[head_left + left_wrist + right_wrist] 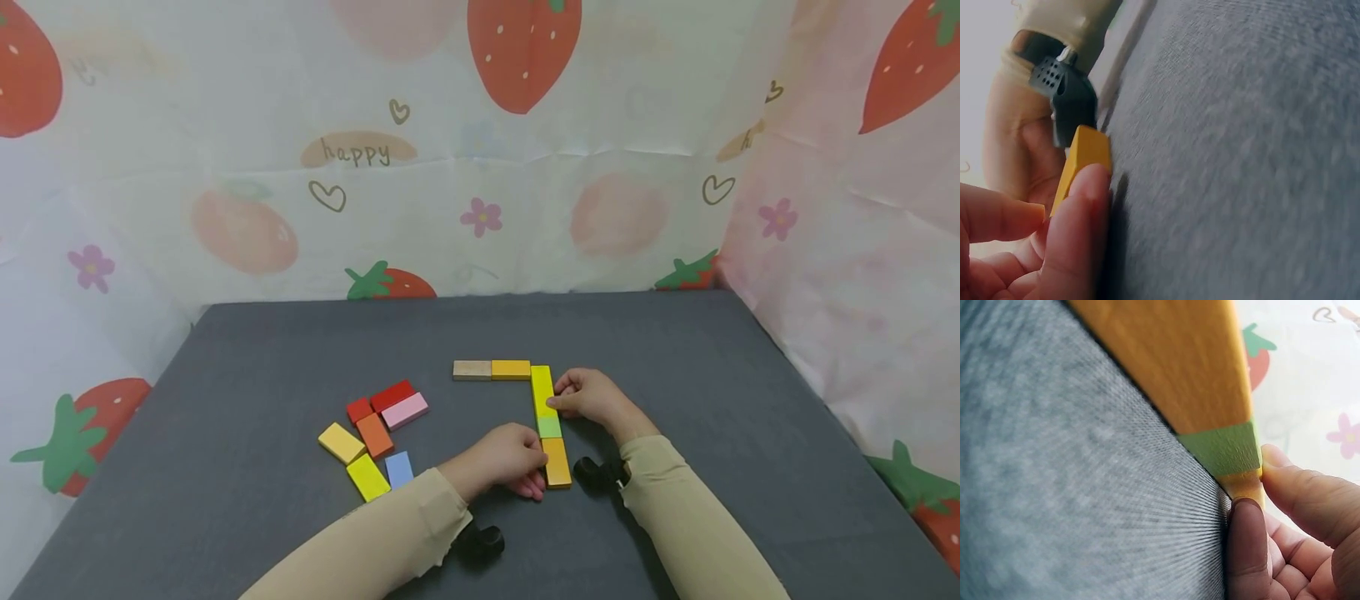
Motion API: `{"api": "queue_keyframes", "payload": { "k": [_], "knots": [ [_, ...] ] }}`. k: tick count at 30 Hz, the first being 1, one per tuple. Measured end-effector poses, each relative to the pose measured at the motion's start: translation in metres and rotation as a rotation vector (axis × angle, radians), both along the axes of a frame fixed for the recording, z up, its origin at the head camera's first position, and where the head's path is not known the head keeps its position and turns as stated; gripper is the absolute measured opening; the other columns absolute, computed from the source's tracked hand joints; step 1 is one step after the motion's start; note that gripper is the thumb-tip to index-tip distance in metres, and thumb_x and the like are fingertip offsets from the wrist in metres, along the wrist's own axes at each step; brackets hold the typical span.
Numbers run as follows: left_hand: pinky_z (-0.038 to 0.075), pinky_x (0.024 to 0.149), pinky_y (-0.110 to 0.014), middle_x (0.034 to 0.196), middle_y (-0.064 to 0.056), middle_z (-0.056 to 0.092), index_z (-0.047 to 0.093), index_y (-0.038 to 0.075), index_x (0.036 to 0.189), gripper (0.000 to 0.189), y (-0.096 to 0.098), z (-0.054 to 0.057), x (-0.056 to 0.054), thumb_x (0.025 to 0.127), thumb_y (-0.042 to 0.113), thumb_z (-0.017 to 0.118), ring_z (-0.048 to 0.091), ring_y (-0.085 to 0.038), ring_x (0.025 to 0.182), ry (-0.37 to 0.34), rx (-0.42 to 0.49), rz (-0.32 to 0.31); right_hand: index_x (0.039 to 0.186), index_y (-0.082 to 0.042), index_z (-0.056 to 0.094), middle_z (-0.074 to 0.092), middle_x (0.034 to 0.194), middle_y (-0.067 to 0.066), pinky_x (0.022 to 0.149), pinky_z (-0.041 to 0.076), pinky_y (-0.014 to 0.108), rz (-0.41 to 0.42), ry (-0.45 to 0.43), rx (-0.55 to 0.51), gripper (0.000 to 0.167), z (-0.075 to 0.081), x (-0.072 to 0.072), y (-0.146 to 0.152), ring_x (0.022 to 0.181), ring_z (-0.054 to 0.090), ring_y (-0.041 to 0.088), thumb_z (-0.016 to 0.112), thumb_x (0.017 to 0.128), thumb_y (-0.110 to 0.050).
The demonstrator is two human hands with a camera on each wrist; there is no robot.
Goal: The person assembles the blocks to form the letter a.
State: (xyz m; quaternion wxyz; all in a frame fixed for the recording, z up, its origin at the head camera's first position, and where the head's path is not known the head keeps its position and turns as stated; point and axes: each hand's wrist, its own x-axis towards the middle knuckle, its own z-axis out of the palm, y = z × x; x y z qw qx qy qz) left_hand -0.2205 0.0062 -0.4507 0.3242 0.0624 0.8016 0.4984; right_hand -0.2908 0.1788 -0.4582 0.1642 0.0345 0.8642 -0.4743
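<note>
A column of blocks runs toward me on the table: a long yellow block (540,385), a small green block (550,428) and an orange block (557,468). My left hand (504,458) is at the column's near end, its thumb and a finger pinching the orange block (1092,147). At the yellow block's right side is my right hand (596,402). Its thumb lies over the edge and a finger touches the side, as the right wrist view shows beside the green block (1225,450). A plain wooden block (472,371) and an amber block (511,370) extend leftward from the column's far end.
Left of my hands lie loose blocks: red (392,396), pink (405,411), orange-red (374,435), pale yellow (342,442), bright yellow (368,477) and blue (400,469). The grey table (300,350) backs onto a strawberry-print cloth (450,250). Black wrist devices (480,543) hang below both sleeves.
</note>
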Motion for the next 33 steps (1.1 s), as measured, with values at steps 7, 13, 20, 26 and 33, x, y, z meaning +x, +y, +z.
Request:
{"api": "queue_keyframes", "payload": {
  "k": [7, 13, 20, 26, 33],
  "knots": [
    [0.052, 0.056, -0.026, 0.072, -0.009, 0.064, 0.060, 0.004, 0.084, 0.012, -0.016, 0.002, -0.009, 0.089, 0.015, 0.058, 0.064, -0.016, 0.060, -0.013, 0.039, 0.013, 0.091, -0.004, 0.058, 0.056, 0.071, 0.005, 0.065, 0.050, 0.027, -0.007, 0.002, -0.012, 0.024, 0.000, -0.001, 0.000, 0.069, 0.056, 0.017, 0.073, 0.077, -0.016],
    [0.053, 0.061, -0.027, 0.077, -0.009, 0.064, 0.061, 0.004, 0.087, 0.013, -0.035, 0.007, -0.018, 0.088, 0.016, 0.060, 0.062, -0.018, 0.064, 0.037, 0.043, 0.043, 0.092, -0.005, 0.058, 0.055, 0.071, 0.006, 0.065, 0.050, 0.028, -0.008, -0.002, -0.003, 0.024, 0.000, -0.001, 0.000, 0.069, 0.056, 0.018, 0.073, 0.077, -0.017],
    [0.053, 0.066, -0.028, 0.080, -0.008, 0.063, 0.061, 0.003, 0.090, 0.013, -0.064, 0.015, -0.024, 0.088, 0.016, 0.060, 0.061, -0.018, 0.069, 0.120, 0.031, 0.086, 0.091, -0.005, 0.059, 0.056, 0.075, 0.007, 0.067, 0.050, 0.029, 0.014, 0.006, 0.011, 0.023, -0.001, -0.001, -0.001, 0.072, 0.056, 0.019, 0.073, 0.078, -0.018],
    [0.053, 0.069, -0.029, 0.083, -0.009, 0.061, 0.060, 0.003, 0.088, 0.010, -0.093, 0.019, -0.029, 0.088, 0.012, 0.058, 0.062, -0.018, 0.073, 0.158, 0.033, 0.173, 0.090, -0.005, 0.059, 0.056, 0.075, 0.006, 0.067, 0.050, 0.028, 0.008, 0.000, 0.008, 0.024, -0.002, -0.001, -0.001, 0.072, 0.056, 0.019, 0.073, 0.077, -0.018],
    [0.052, 0.068, -0.030, 0.082, -0.010, 0.063, 0.061, 0.002, 0.090, 0.012, -0.125, 0.026, -0.040, 0.088, 0.013, 0.058, 0.062, -0.020, 0.076, 0.179, -0.017, 0.304, 0.089, -0.006, 0.059, 0.055, 0.074, 0.006, 0.066, 0.050, 0.028, 0.006, 0.003, 0.003, 0.024, -0.003, -0.002, 0.001, 0.072, 0.056, 0.019, 0.074, 0.077, -0.019]
  ]
}}
